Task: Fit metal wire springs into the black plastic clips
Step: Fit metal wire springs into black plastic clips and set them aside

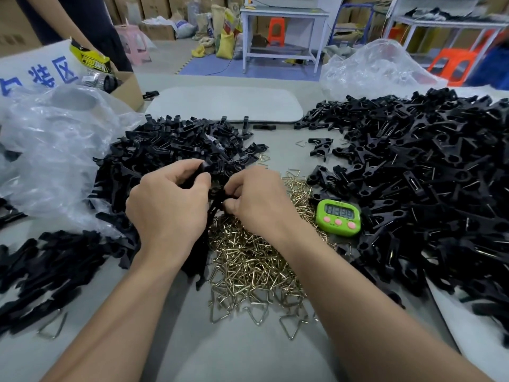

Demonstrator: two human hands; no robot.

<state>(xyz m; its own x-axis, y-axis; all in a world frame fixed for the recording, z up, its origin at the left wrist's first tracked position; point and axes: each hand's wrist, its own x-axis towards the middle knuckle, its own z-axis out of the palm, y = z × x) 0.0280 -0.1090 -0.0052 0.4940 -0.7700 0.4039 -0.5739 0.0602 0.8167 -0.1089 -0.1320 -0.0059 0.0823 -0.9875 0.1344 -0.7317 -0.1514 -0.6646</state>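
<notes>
Left hand (pixel 168 205) and right hand (pixel 256 199) meet knuckle to knuckle, fingers (pixel 187 172) curled, both pinching one black clip (pixel 217 193) between them. Cannot tell whether a spring sits in it. Loose wire springs (pixel 248 260) heaped on the counter (pixel 248 354) directly under and nearer than the fingers. Unfitted clips (pixel 179 144) piled just beyond them; larger clip heap (pixel 427 188) to their right. Green timer (pixel 338 217) beside the right fingers. Clear plastic bag (pixel 55 150) off to the left.

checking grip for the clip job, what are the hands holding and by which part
A black clip, worked between both: the left hand grips its upper end, the right hand pinches it lower down. Fingers hide the exact contact.
</notes>
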